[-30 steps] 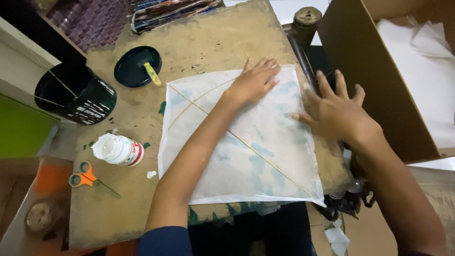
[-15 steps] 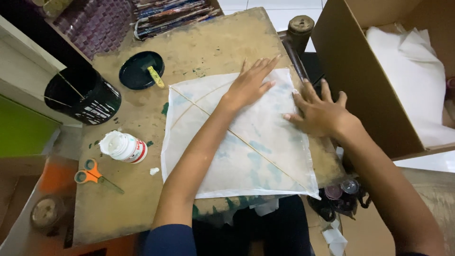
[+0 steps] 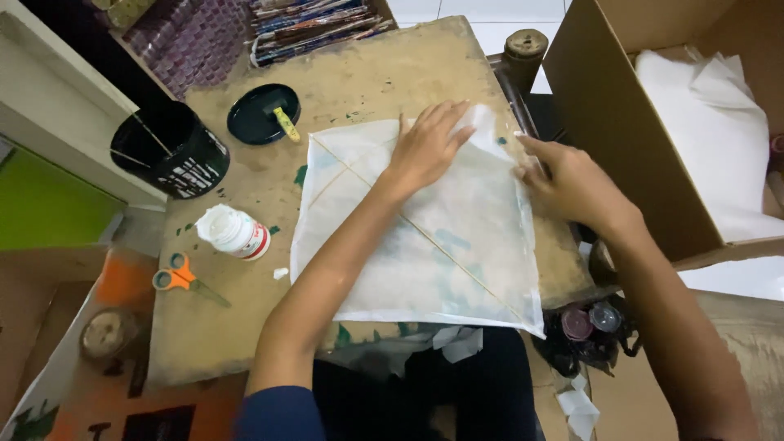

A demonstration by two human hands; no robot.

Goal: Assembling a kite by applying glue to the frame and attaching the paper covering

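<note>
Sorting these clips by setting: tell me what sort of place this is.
Probably a small home craft workspace. A worn, paint-stained board serves as the table, with a white glue bottle and orange scissors on it, and both hands press a thin paper kite with stick spars flat.

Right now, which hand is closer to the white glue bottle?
The left. The left hand presses flat on the white paper sheet, to the right of the white glue bottle. The right hand rests at the sheet's far right edge, farther away still.
</note>
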